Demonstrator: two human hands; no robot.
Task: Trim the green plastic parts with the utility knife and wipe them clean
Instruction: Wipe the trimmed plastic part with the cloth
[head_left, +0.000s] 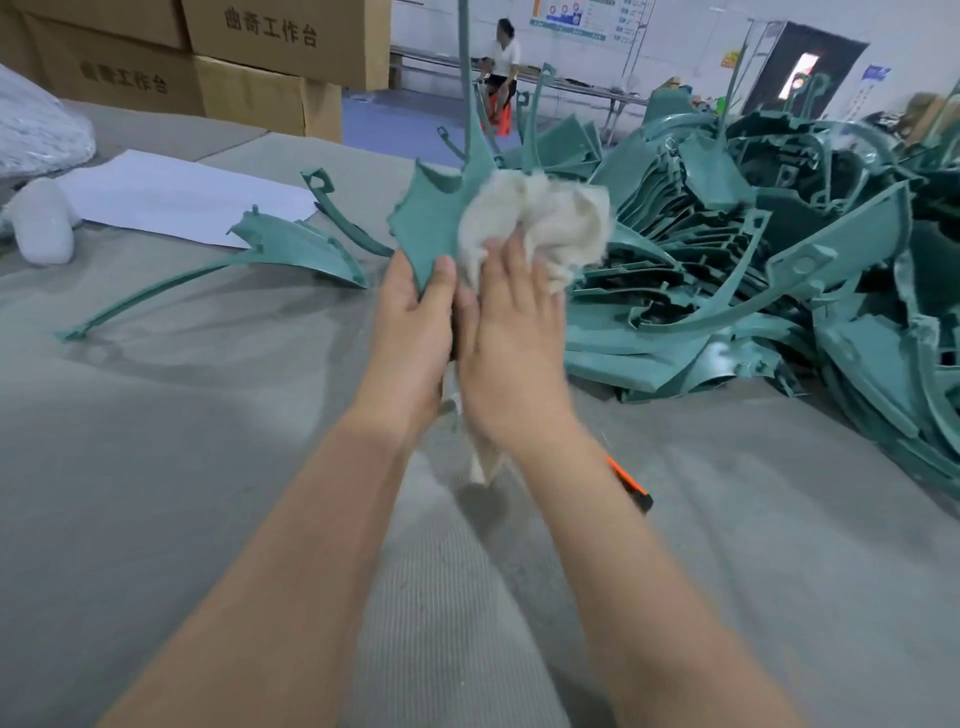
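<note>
Grey matting is spread over the desk (208, 467), and cardboard boxes (291, 52) are stacked behind it in a workshop. One green plastic part (431, 223) is held upright above the desk with its long stem pointing up. Its lower tip is gripped by the left hand (415, 317), the thumb being laid on the near face and the fingers hidden behind. A bunched pale cloth (545, 218) is held in the right hand (509, 322) and pressed against the part's broad face, while a tail of cloth hangs below the wrist. Wiping is judged to be the step in hand, trimming of this piece being apparently done. The utility knife (631, 483), orange and black, is laid on the desk just beside the right forearm. Two green parts (291, 244) lie to the left near a white sheet (171, 195), and a large pile of green parts (753, 260) is heaped to the right. Next, the wiped part would need to be set aside, the cloth released, the knife taken up and a fresh piece drawn from the pile.
</note>
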